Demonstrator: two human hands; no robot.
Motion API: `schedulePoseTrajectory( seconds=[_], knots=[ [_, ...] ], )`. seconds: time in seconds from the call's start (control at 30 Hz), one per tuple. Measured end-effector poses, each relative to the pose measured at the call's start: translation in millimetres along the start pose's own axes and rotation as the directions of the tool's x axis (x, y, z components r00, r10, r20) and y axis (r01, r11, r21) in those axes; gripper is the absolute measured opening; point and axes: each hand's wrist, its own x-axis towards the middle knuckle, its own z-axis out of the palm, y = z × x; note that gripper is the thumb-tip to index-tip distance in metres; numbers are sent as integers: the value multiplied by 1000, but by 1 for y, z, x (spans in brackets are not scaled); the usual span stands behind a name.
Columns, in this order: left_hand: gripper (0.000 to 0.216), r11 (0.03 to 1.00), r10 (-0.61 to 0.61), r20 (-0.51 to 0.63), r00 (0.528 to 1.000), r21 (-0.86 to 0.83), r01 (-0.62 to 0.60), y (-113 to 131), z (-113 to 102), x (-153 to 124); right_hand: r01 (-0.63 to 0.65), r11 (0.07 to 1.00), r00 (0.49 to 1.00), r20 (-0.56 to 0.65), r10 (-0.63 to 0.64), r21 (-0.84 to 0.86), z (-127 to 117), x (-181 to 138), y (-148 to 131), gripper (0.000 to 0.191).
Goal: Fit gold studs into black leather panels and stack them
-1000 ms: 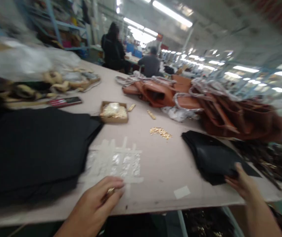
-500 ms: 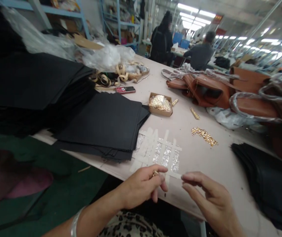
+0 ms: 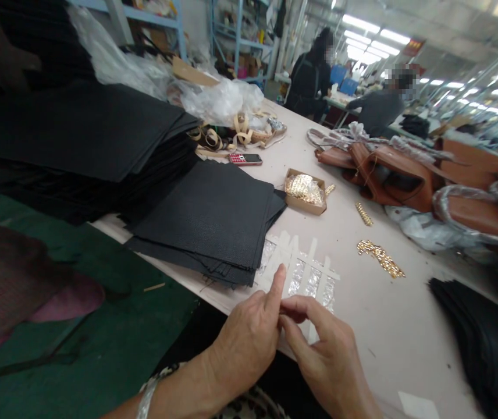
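Observation:
Above the table's near edge, my two hands meet. My left hand [image 3: 251,331] has its index finger raised, and the other fingers are curled out of sight. Thumb and fingertips of my right hand [image 3: 325,346] are pinched against the left hand's inner side; whatever lies between them is too small or hidden to make out. Just beyond the hands is a crinkled clear sheet with pale tape strips [image 3: 305,273] on the table [image 3: 340,230]. Farther off lie a pile of small gold metal pieces [image 3: 380,258], a short gold row [image 3: 363,214] and a cardboard box [image 3: 308,205] filled with gold pieces.
Black sheets are stacked at left [image 3: 209,212], with a taller stack [image 3: 83,128] behind. More black pieces [image 3: 480,331] lie at right. Brown bags [image 3: 399,174] line the far right. A red phone [image 3: 245,159] rests near plastic wrap [image 3: 227,99]. Two people sit in the background.
My hands have come together from apart. The right hand moved left to the left hand, whose index finger now points up. A small gold piece seen at the left fingers is now hidden.

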Motion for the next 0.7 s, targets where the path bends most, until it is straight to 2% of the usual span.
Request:
schedulePoseTrajectory(
  seconds=[0.23, 0.43, 0.57, 0.7],
  knots=[
    [77, 984, 72, -67, 995, 166, -59, -5, 0, -6, -49, 997, 989, 141, 41, 52, 9, 2, 7, 12],
    [78, 982, 86, -64, 994, 175, -73, -8, -6, -9, 22, 997, 969, 245, -40, 76, 16, 9, 16, 12],
    [82, 963, 112, -107, 988, 257, -82, -14, -14, -12, 39, 998, 942, 331, -56, 57, 23, 21, 10, 14],
    [86, 964, 84, -155, 984, 264, -41, -23, -29, -15, -12, 1000, 936, 353, 7, 12, 38, 37, -5, 15]
  ],
)
